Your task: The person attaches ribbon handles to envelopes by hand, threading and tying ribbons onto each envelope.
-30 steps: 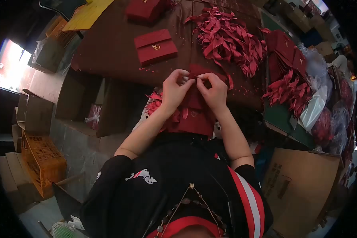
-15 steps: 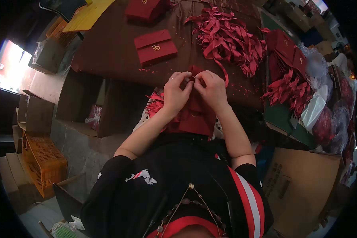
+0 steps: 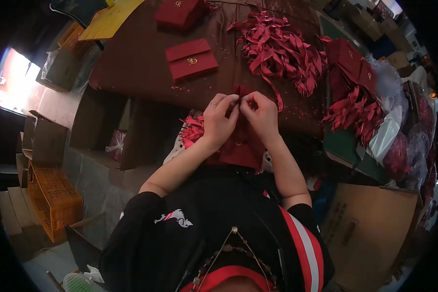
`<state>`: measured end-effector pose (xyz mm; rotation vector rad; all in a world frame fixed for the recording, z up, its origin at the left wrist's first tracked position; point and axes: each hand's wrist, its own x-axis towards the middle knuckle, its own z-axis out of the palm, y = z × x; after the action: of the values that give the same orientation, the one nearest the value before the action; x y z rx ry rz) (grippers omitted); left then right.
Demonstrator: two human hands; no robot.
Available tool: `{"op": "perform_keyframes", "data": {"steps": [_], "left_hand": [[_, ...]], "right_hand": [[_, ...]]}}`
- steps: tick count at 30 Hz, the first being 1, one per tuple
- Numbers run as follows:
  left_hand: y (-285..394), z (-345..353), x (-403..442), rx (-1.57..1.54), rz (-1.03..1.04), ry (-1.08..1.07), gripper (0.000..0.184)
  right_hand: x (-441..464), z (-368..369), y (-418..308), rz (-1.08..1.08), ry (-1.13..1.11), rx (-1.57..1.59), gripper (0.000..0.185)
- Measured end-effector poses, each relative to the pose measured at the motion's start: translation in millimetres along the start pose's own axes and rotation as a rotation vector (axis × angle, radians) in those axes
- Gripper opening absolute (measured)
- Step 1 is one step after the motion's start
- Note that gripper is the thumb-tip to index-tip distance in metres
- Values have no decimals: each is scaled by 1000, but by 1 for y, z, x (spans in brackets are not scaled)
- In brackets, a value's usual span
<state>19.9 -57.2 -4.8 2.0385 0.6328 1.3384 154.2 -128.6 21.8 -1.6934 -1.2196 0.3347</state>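
At the table's near edge, my left hand [image 3: 220, 119] and my right hand [image 3: 259, 115] are closed in pinches, fingertips almost meeting. Between them they grip the upper edge of a dark red paper gift bag [image 3: 244, 90]; whether a ribbon is also in the fingers is too small to tell. More dark red paper with a small gold mark [image 3: 241, 152] lies over my lap below the hands. Beside my left wrist is a bunch of red ribbons [image 3: 193, 129]. A loose ribbon end from the big ribbon pile [image 3: 282, 51] trails down close to my right hand.
On the brown-covered table [image 3: 131, 63] sit a red box-shaped package [image 3: 191, 60] and another one [image 3: 179, 13], with scattered red bits. Red bags with ribbons [image 3: 350, 58] are stacked at right. Cardboard boxes [image 3: 370, 228] and an orange crate [image 3: 53, 202] stand around.
Both hands have shifted slightly down toward my body, still pinching the bag's edge. More of its red upper flap shows above my fingers.
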Motion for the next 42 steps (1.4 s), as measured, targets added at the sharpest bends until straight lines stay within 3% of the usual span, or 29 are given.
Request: {"op": "perform_keyframes", "data": {"steps": [3, 5, 8, 15, 17, 20, 21, 23, 25, 27, 31, 35, 38, 40, 42], "left_hand": [[1, 1, -1, -6, -8, 12, 30], [-2, 2, -3, -15, -25, 16, 29], [-3, -2, 0, 6, -21, -23, 30], [-3, -3, -3, 56, 32, -30, 29], [4, -4, -3, -12, -30, -46, 28], [-3, -3, -5, -74, -96, -89, 31], [-8, -4, -5, -72, -94, -89, 31], [-22, -7, -3, -316, -253, -254, 35], [-31, -13, 4, -459, -375, -328, 38], [-39, -16, 14, -76, -298, -414, 37], [-44, 1, 14, 298, -69, -297, 31], [-43, 9, 22, 287, -165, -323, 33], [-53, 18, 28, 201, -235, -358, 36], [-56, 28, 29, -70, -385, -269, 37], [-53, 31, 30, -147, -408, -249, 37]], "right_hand": [[-2, 4, 4, -114, 64, -46, 14], [-2, 5, 7, -328, 99, -190, 14], [3, -3, 2, -444, 12, -309, 14], [3, -3, 0, -354, -46, -257, 13], [2, -4, -4, -97, -84, -55, 13], [1, 0, 6, 16, -92, 93, 13], [2, 4, 14, 14, -91, 95, 13], [2, 9, 30, -200, 73, 70, 13], [3, 4, 29, -144, 73, 36, 13], [6, 4, 34, -102, 70, -54, 12], [9, 10, 40, -109, 82, -159, 12], [9, 11, 45, -21, 76, -50, 13], [13, 13, 52, -36, 135, 64, 13], [17, 14, 59, -73, 176, 198, 13], [18, 16, 63, -50, 184, 222, 14]]}}
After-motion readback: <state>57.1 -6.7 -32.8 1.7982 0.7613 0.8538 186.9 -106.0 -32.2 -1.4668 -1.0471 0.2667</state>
